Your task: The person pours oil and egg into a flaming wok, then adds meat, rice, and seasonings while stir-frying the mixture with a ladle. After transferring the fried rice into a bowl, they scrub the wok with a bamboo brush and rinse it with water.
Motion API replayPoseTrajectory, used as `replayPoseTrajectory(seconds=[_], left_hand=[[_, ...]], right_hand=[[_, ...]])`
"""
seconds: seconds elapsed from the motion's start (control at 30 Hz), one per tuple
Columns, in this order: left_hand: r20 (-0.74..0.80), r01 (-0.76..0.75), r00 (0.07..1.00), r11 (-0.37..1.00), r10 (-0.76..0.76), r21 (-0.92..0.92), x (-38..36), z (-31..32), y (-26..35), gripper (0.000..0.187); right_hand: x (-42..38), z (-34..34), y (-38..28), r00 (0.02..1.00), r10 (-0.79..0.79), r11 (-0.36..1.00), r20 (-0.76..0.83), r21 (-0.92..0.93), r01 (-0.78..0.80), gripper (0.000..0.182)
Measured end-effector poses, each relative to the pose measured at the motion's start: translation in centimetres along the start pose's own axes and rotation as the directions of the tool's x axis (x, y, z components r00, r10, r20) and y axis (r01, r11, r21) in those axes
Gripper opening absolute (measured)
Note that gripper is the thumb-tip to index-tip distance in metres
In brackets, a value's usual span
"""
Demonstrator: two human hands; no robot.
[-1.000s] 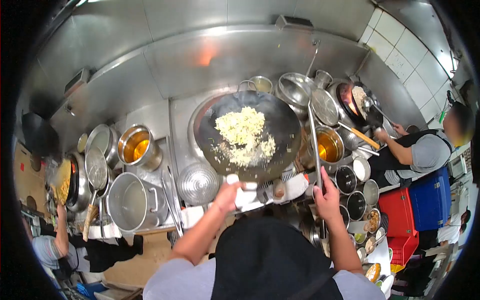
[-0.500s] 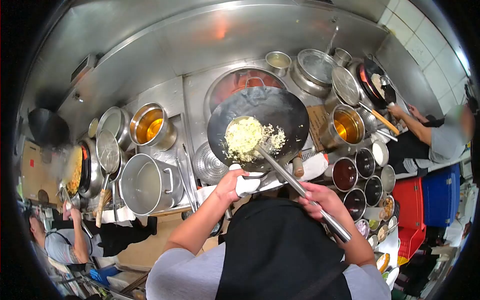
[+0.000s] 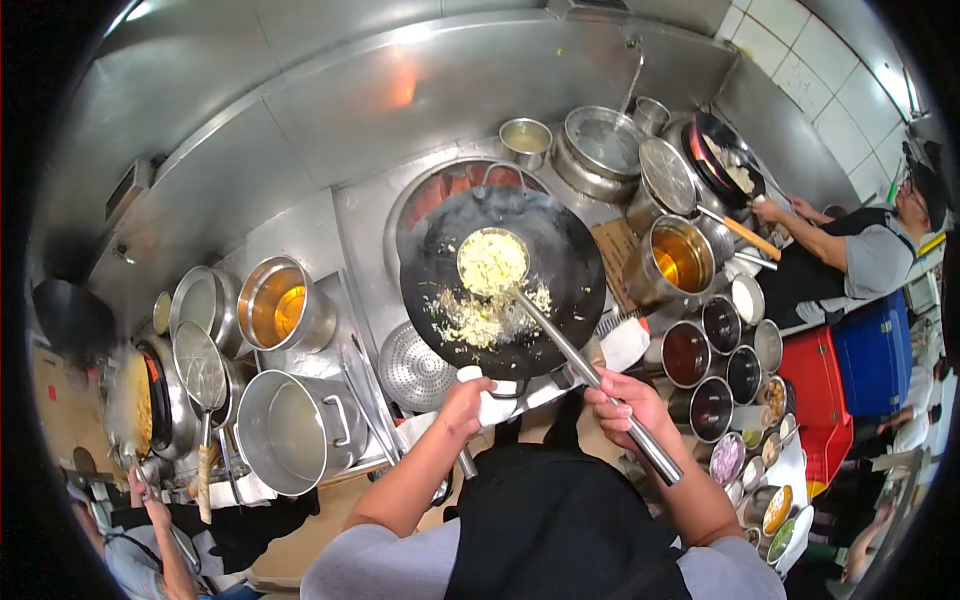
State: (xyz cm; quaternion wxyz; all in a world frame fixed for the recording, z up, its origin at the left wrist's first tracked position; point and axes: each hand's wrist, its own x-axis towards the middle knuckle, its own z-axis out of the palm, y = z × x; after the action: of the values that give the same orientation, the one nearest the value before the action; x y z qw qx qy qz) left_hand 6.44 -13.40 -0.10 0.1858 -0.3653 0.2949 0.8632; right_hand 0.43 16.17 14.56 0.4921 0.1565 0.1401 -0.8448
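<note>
A dark wok [image 3: 570, 250] is tilted toward me over a round burner. My left hand [image 3: 466, 404] grips its near handle through a white cloth [image 3: 497, 406]. In my right hand [image 3: 630, 408] is the metal handle of a long ladle [image 3: 560, 340], its bowl over the middle of the wok. Pale yellow chopped food [image 3: 493, 262] fills the ladle's bowl. More loose bits of the food [image 3: 475, 325] lie on the wok's surface just below the bowl.
A perforated ladle [image 3: 415, 366] and a large pot [image 3: 292, 432] stand left of the wok. On the right are a pot of amber liquid [image 3: 680, 256] and several sauce containers [image 3: 688, 352]. Co-workers hold pans at far left [image 3: 150, 540] and far right [image 3: 860, 250].
The ladle's bowl, full of food, now sits clear of the pile's scattered remainder, which lies lower in the wok. The whole view has shifted, and the wok appears slightly lower and further left.
</note>
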Motion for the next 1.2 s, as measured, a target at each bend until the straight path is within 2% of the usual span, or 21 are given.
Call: replayPoseTrajectory(seconds=[0.07,0.13,0.2,0.27,0.3,0.33,0.4,0.47,0.53,0.6,0.67,0.73,0.8,0.87,0.93,1.0,1.07,1.1,1.13,1.2], left_hand=[[-0.008,-0.014,1.0,1.0,0.014,0.019,-0.3,0.3,0.2,0.031],[0.008,-0.035,0.999,0.999,0.035,0.002,0.3,0.1,0.3,0.031],[0.022,0.001,1.0,0.999,-0.002,0.051,0.7,0.2,0.7,0.031],[0.032,-0.031,0.999,0.999,0.03,0.028,0.5,1.4,1.3,0.03],[0.022,0.023,0.999,1.0,-0.023,0.017,0.5,2.1,2.3,0.035],[0.122,0.002,0.993,1.0,-0.006,0.029,1.2,2.0,3.1,0.04],[0.206,0.019,0.978,1.0,-0.023,0.024,2.5,2.3,4.6,0.044],[0.177,0.056,0.982,0.998,-0.062,0.038,4.7,2.2,6.0,0.046],[0.183,0.086,0.979,0.996,-0.089,0.027,7.2,2.1,7.4,0.045],[0.174,0.079,0.981,0.995,-0.088,0.056,9.8,1.5,8.9,0.044],[0.092,0.167,0.981,0.984,-0.171,0.056,10.8,1.3,9.9,0.043],[0.223,0.221,0.938,0.953,-0.266,0.207,11.6,0.6,10.9,0.045],[0.062,0.196,0.975,0.958,-0.213,0.209,10.4,2.6,10.7,0.046],[0.123,0.152,0.976,0.965,-0.18,0.212,13.3,1.7,11.4,0.044],[0.143,0.118,0.977,0.961,-0.158,0.251,16.6,-0.1,12.2,0.044],[0.224,0.082,0.966,0.976,-0.127,0.202,17.5,-0.6,12.2,0.045],[0.123,-0.046,0.992,0.936,0.003,0.35,15.1,-0.8,11.7,0.045],[0.275,-0.252,0.956,0.756,0.1,0.603,16.1,-3.8,12.6,0.045],[0.449,-0.46,0.881,0.484,0.147,0.745,16.8,-5.4,12.7,0.045],[0.225,-0.166,0.974,0.782,0.034,0.601,7.7,-4.5,8.9,0.046]], right_hand=[[0.7,0.2,0.1,0.999,-0.036,0.998,-0.006,0.045,0.036,0.038],[1.8,0.9,-0.3,0.997,-0.058,0.995,0.053,0.079,0.054,0.033],[4.3,-0.1,-0.7,0.994,-0.108,0.994,-0.005,-0.03,0.108,0.029],[7.6,-1.4,-0.8,0.976,-0.162,0.977,-0.144,-0.164,0.138,0.022],[8.1,-0.4,-0.6,0.965,-0.181,0.975,-0.19,-0.165,0.15,0.016],[7.4,0.1,-0.8,0.961,-0.203,0.972,-0.186,-0.156,0.175,0.016],[5.4,0.2,0.0,0.981,-0.152,0.988,-0.122,0.022,0.156,0.015],[1.1,-1.0,2.1,0.968,-0.215,0.974,-0.126,0.046,0.222,0.023],[-4.4,-1.5,5.0,0.964,-0.26,0.964,0.051,0.064,0.256,0.04],[-9.5,-3.8,8.8,0.947,-0.303,0.95,0.103,0.108,0.293,0.055],[-14.2,-4.1,13.2,0.912,-0.407,0.901,0.042,0.18,0.394,0.06],[-17.9,-4.8,18.1,0.881,-0.473,0.865,-0.003,0.187,0.466,0.059],[-20.5,-5.5,22.6,0.808,-0.584,0.782,-0.075,0.214,0.585,0.06],[-22.1,-6.6,27.3,0.734,-0.659,0.72,-0.163,0.144,0.679,0.059],[-23.5,-6.6,31.9,0.628,-0.745,0.611,-0.224,0.15,0.778,0.057],[-24.6,-7.0,37.0,0.506,-0.804,0.517,-0.314,0.053,0.854,0.055],[-25.4,-7.7,42.6,0.4,-0.849,0.413,-0.345,0.038,0.91,0.053],[-25.8,-7.7,45.3,0.342,-0.862,0.35,-0.375,0.05,0.935,0.053],[-26.5,-8.0,47.4,0.294,-0.868,0.295,-0.399,0.061,0.954,0.053],[-27.8,-8.1,52.5,0.24,-0.88,0.216,-0.409,0.106,0.971,0.052]])
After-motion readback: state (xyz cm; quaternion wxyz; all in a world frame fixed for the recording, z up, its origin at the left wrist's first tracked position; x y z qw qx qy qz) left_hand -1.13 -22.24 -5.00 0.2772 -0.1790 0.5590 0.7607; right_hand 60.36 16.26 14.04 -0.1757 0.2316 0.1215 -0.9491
